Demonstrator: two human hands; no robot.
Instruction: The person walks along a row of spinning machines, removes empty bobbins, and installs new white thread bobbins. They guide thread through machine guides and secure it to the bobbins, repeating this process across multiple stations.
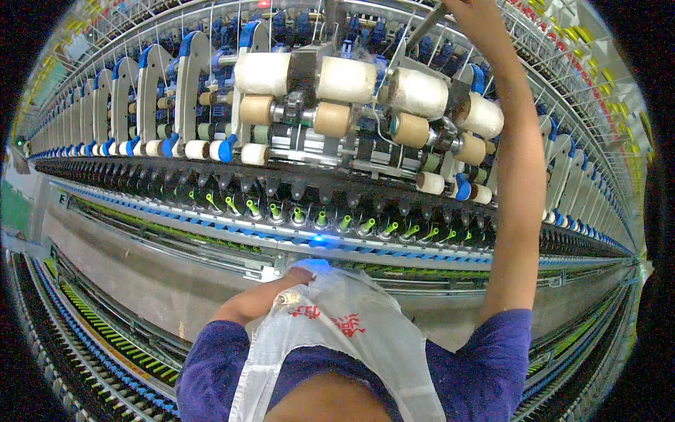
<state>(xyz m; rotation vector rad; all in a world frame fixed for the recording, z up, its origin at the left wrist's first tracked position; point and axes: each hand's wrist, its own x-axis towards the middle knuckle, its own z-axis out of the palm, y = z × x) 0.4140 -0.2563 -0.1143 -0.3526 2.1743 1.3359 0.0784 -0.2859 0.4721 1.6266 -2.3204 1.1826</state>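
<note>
Machine point(306, 144), long, runs side to side across the view, curved by the lens. Right arm reaches up over its right part; right hand point(479, 10) at top edge, partly cropped, next to upper end of slanted grey bar point(426, 28). Looks like fingers are on the bar, but the crop makes it hard to be sure; cannot tell if they pinch it or just touch. Bar is at top, right of centre, above the big white rollers point(261, 74).

Left hand point(302, 273) low, near centre, at upper edge of white apron point(358, 302), bluish glare over it. Fingers not readable, so cannot tell whether spread or pressed together. Apron bears red print.

Four big white rollers in two pairs, four tan rollers point(256, 110) just below them. Smaller white rollers point(254, 154) lower still. White arms with blue tops point(186, 91) stand in a row to the left, more at far right. Green tubes point(321, 219) line up along the front, blue light point(319, 239) just below. Grey floor point(126, 246) between this and second machine point(116, 323), lower left.
</note>
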